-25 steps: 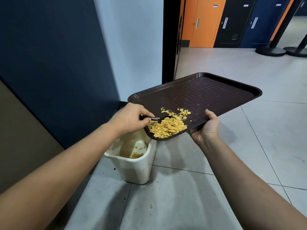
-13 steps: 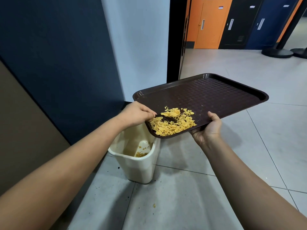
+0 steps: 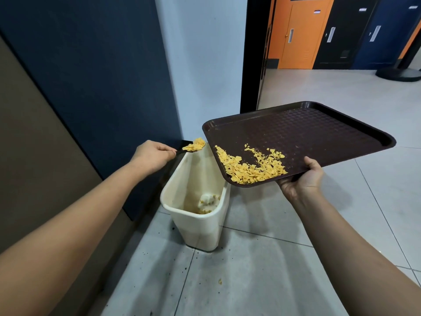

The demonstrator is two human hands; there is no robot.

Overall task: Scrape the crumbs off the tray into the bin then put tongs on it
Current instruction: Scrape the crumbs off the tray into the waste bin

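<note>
A dark brown tray (image 3: 319, 131) is held in the air by my right hand (image 3: 303, 179), which grips its near edge with the thumb on top. Yellow flaky crumbs (image 3: 250, 167) lie in the tray's near left corner. My left hand (image 3: 152, 156) grips a dark scoop-like tool (image 3: 182, 151) loaded with a heap of crumbs (image 3: 194, 144), held above the far rim of the cream bin (image 3: 196, 215). The bin stands on the floor below the tray's corner, with some crumbs at its bottom. No tongs are recognisable in view.
A dark blue wall panel (image 3: 91, 76) and a white wall stand just behind the bin. A few crumbs (image 3: 220, 281) and dark specks lie on the grey tiled floor. Beyond a black door frame (image 3: 250, 53) are orange and dark lockers.
My left hand lifted the tool off the tray with a load of crumbs and moved it left, over the bin. The tray shifted a little to the right.
</note>
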